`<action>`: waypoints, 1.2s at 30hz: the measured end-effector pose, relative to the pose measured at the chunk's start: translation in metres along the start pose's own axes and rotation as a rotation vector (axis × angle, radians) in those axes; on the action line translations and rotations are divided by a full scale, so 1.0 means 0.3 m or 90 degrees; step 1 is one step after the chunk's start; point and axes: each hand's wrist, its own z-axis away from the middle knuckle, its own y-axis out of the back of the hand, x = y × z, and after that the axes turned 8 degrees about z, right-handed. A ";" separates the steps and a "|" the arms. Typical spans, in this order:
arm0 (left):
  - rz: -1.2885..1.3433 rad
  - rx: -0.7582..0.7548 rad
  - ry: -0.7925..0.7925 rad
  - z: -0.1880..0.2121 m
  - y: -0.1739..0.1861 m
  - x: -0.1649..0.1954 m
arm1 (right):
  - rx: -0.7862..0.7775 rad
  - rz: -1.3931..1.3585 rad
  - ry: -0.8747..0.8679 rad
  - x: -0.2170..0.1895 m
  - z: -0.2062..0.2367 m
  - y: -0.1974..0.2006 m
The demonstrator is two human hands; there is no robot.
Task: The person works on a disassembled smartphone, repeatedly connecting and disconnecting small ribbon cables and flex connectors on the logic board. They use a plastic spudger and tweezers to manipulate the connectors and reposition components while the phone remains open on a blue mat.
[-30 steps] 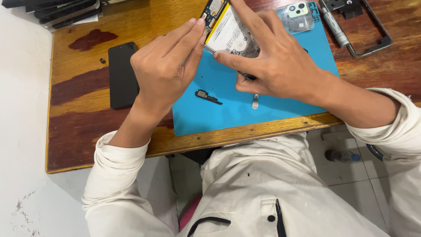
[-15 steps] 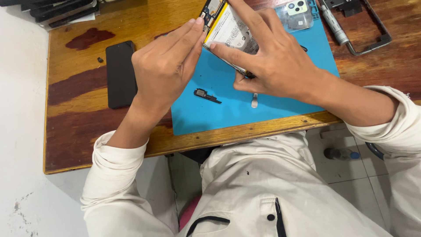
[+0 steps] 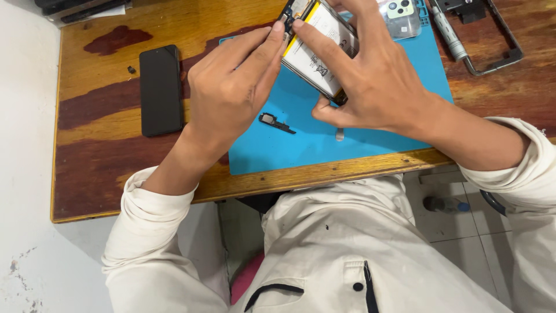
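While the opened phone (image 3: 315,49) sits tilted above the blue mat (image 3: 301,145), near the far edge of the wooden table (image 3: 104,174), I see its white battery facing up and both hands on it. My right hand (image 3: 370,87) wraps it from the right, thumb under the lower corner, index finger stretched across the battery toward the top left. My left hand (image 3: 229,93) comes in from the left with its fingertips (image 3: 277,29) pinched narrow at the top corner, though I cannot tell whether they grip a small part or just press the edge. To do this well, I judge the right hand should hold the phone firm while the left works gently and lifts straight, without bending the battery. Both wrists hang clear of the table, forearms angled inward. A small black part (image 3: 276,122) lies on the mat below, a dark phone (image 3: 160,90) lies to the left, and a metal frame (image 3: 492,40) lies at the right.
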 end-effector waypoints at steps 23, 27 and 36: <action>-0.072 -0.038 -0.084 0.017 0.000 -0.001 | 0.008 0.025 0.008 0.013 0.017 0.003; -0.064 -0.028 -0.091 0.016 0.000 -0.003 | 0.001 0.041 0.006 0.010 0.011 0.007; 0.163 0.067 0.054 -0.011 -0.013 0.035 | 0.001 0.008 -0.006 0.019 0.021 0.013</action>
